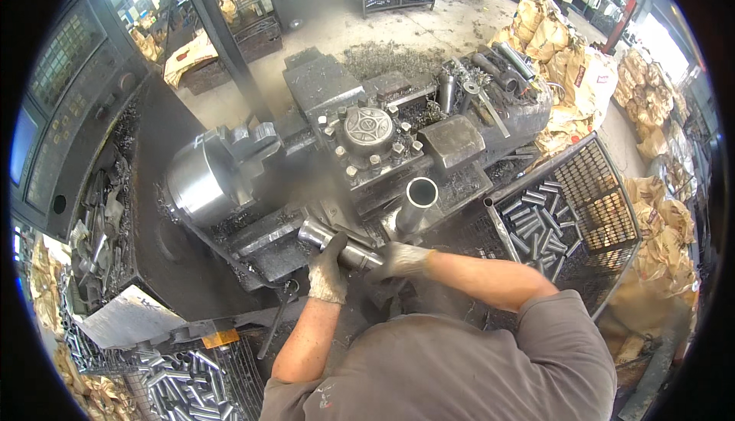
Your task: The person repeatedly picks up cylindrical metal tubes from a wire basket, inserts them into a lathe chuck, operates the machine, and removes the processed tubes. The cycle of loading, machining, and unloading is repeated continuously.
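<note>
Both of my hands wear grey work gloves and hold one short steel tube (318, 233) in front of a lathe. My left hand (329, 269) wraps the tube's middle. At the tube's right end, my right hand (400, 259) grips it. The tube lies tilted, with its free end pointing up-left toward the lathe's chuck (200, 180). Just beyond my hands, a second steel tube (418, 199) stands in the machine with its open mouth up. The tool post (369, 141) sits behind it.
A wire basket (601, 191) with several steel tubes stands at the right. Another basket of tubes (180, 386) is at the lower left. A control panel (65, 92) lies at the far left. Brown paper sacks (570, 46) are piled at the back right. Metal chips cover the machine bed.
</note>
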The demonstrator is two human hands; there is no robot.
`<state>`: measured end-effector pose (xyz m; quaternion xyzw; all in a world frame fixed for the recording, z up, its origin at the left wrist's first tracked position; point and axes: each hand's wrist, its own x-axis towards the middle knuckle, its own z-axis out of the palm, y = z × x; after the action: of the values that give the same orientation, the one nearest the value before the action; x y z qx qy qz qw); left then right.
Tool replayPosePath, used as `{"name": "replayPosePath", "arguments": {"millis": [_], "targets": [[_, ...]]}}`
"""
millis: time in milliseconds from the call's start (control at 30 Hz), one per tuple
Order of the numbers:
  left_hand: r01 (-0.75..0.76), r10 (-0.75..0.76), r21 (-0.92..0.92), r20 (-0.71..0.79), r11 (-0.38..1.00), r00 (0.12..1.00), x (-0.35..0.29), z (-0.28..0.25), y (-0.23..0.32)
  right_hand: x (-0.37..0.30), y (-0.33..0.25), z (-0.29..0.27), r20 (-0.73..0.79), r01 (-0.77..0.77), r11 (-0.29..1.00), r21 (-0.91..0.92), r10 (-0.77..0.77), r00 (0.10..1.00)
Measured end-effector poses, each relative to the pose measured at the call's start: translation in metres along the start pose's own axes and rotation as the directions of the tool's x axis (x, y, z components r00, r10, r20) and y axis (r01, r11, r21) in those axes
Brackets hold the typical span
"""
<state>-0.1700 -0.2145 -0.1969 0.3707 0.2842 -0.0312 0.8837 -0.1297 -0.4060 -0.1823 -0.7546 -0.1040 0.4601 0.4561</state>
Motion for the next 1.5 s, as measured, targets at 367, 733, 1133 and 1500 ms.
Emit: {"name": "replayPosePath", "arguments": {"millis": [367, 733, 1133, 1500], "targets": [[0.161, -0.08, -0.34, 0.238, 0.927, 0.968, -0.011, -0.057, 0.003, -0.263, 0.261, -0.189, -0.384, -0.504, 0.757, -0.415, 0.356, 0.852], [0.299, -0.256, -0.082, 0.339, 0.951, 0.905, -0.061, -0.046, 0.032, -0.064, -0.063, -0.055, -0.245, 0.299, 0.694, -0.655, -0.57, 0.784], [-0.096, 0.109, -0.16, 0.074, 0.982, 0.991, -0.013, -0.081, 0.071, 0.034, -0.092, 0.009, -0.368, 0.264, 0.924, -0.277, -0.356, 0.859], [-0.822, 0.73, 0.037, 0.437, 0.568, 0.525, -0.021, 0.02, 0.153, 0.022, -0.226, -0.043, -0.15, 0.595, 0.728, -0.341, -0.667, 0.73]]}}
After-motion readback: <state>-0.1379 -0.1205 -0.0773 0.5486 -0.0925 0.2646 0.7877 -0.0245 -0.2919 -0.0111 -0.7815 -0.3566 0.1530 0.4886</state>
